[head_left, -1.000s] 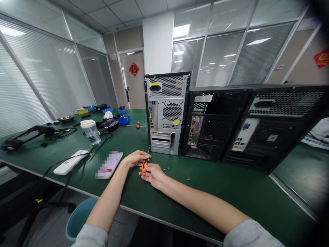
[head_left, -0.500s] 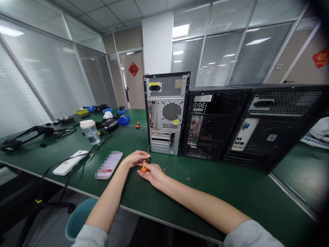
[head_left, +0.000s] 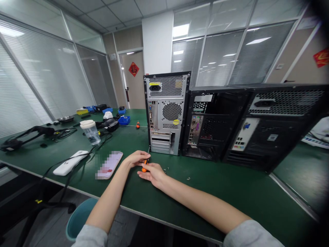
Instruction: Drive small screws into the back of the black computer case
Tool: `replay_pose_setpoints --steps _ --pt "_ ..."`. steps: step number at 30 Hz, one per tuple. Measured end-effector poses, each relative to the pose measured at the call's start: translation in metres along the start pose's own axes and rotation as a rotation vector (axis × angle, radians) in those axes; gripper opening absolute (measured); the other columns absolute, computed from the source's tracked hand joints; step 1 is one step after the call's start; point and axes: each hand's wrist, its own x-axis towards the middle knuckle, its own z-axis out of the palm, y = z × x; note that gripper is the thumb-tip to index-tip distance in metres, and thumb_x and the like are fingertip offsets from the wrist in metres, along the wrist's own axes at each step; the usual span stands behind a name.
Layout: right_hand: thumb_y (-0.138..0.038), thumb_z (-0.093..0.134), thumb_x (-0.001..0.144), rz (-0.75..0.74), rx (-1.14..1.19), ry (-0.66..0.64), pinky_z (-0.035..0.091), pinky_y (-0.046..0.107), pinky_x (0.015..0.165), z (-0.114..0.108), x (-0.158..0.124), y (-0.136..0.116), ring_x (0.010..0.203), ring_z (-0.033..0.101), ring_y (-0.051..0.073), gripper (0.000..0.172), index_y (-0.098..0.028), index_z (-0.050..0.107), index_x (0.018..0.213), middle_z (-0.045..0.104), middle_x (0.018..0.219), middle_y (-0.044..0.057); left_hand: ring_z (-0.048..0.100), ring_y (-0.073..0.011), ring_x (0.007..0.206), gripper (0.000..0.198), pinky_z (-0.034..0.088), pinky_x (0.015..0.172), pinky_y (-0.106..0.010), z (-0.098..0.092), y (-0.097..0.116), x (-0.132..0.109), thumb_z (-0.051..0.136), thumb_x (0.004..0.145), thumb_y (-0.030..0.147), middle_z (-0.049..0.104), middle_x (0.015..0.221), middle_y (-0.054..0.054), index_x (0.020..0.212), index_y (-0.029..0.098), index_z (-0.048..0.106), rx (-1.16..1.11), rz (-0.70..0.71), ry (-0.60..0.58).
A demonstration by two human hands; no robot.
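Note:
Both my hands meet on the green table point(head_left: 205, 192) in front of a silver computer tower point(head_left: 167, 113). My left hand point(head_left: 135, 159) is curled, its fingertips pinching the orange handle of a small screwdriver point(head_left: 144, 167). The thin shaft points up toward the tower's lower left corner. My right hand point(head_left: 152, 173) lies palm up under the handle, fingers loosely spread and touching it. A few small screws point(head_left: 167, 168) lie just right of my hands.
Two black towers point(head_left: 213, 123) point(head_left: 277, 127) stand right of the silver one, backs toward me. A phone point(head_left: 110, 164), a white device point(head_left: 70, 162), cables, a lidded plastic cup point(head_left: 89, 132) and blue bins point(head_left: 124, 120) lie to the left. A teal bin point(head_left: 77, 218) sits below the table edge.
My right hand has shifted very slightly beneath the screwdriver handle; otherwise nothing has visibly moved.

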Motion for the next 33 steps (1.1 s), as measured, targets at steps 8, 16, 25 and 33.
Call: replay_pose_setpoints --steps 8,16,25,33 --pt "-0.009 0.050 0.079 0.008 -0.013 -0.019 0.053 0.026 0.049 0.0011 -0.0011 -0.0024 0.052 0.064 0.017 0.008 -0.012 0.043 0.076 0.056 0.058 0.001 0.042 -0.0017 0.051 0.049 0.034 0.050 -0.017 -0.0011 -0.0004 -0.0007 0.069 0.052 0.048 0.047 0.062 0.004 0.084 0.014 0.053 0.041 0.011 0.023" --pt "-0.010 0.048 0.080 0.016 -0.025 -0.028 0.052 0.025 0.048 0.0033 -0.0044 -0.0050 0.053 0.064 0.016 0.006 -0.011 0.045 0.076 0.056 0.060 0.002 0.040 -0.0014 0.049 0.046 0.032 0.048 -0.016 -0.0012 -0.0024 0.0015 0.068 0.054 0.049 0.044 0.059 0.006 0.080 0.015 0.051 0.060 0.016 0.022" --pt "-0.009 0.045 0.081 0.021 -0.031 -0.033 0.052 0.025 0.049 0.0041 -0.0043 -0.0057 0.053 0.064 0.016 0.005 -0.010 0.045 0.077 0.057 0.061 0.002 0.043 -0.0026 0.051 0.050 0.033 0.050 -0.017 -0.0012 -0.0022 0.0026 0.068 0.051 0.050 0.046 0.061 0.005 0.082 0.015 0.051 0.066 0.006 0.029" --pt "-0.008 0.044 0.082 0.022 -0.030 -0.031 0.052 0.026 0.050 0.0039 -0.0044 -0.0058 0.054 0.065 0.016 0.004 -0.011 0.046 0.078 0.058 0.062 0.003 0.043 -0.0027 0.050 0.053 0.032 0.047 -0.016 -0.0001 -0.0023 0.0017 0.069 0.050 0.052 0.045 0.059 0.005 0.083 0.015 0.050 0.064 0.010 0.029"
